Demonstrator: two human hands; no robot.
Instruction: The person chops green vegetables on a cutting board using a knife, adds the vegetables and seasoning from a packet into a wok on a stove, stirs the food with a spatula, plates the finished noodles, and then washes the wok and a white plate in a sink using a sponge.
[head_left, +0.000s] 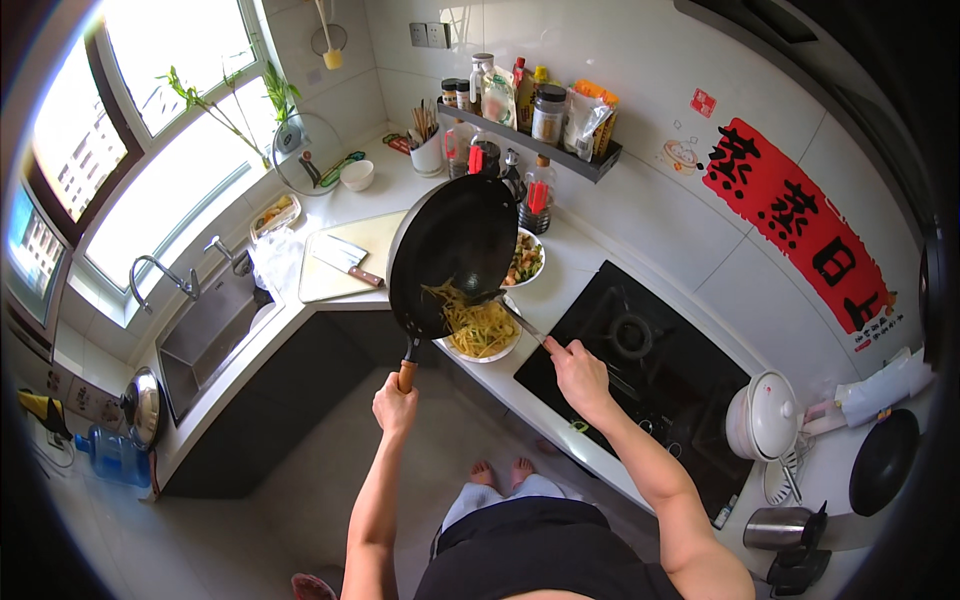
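Observation:
My left hand (395, 405) grips the wooden handle of a black wok (457, 225), which is tilted up over the counter beside the hob. In my right hand (579, 373) is the handle of a metal spatula (529, 327); its blade is at the wok's lower rim. Shredded yellow food with green bits (480, 330) lies at that rim and in a white bowl (480, 358) beneath. Behind the wok stands a second bowl of mixed food (527, 259), partly hidden. To the left, a cleaver (349, 259) rests on a pale cutting board (322, 281).
A black gas hob (630, 397) lies right of the bowls, with a white lidded pot (765, 416) at its far end. A wall shelf (525, 139) holds jars and packets above dark bottles (536, 199). At left are a sink (202, 345) and a glass lid (304, 161).

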